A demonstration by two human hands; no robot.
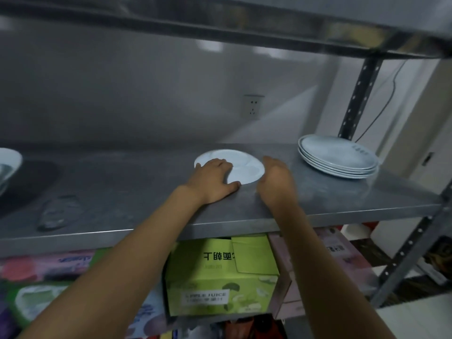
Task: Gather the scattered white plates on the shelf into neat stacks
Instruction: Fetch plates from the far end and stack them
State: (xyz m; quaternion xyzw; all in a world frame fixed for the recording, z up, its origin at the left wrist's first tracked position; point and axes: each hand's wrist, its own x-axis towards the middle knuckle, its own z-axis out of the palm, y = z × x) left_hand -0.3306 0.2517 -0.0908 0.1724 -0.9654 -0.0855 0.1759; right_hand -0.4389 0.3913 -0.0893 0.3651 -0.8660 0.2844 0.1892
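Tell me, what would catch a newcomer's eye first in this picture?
Two bare arms reach onto a steel shelf: the left hand lies flat on a single white plate mid-shelf, and the right hand rests at the plate's right edge. To the right sits a neat stack of plates. Below the shelf, a bright green juice box stands out.

Storeroom: metal shelving [244, 216] above drink cartons [220, 277].

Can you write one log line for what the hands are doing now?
left hand on single plate | right hand at its edge | plate stack right
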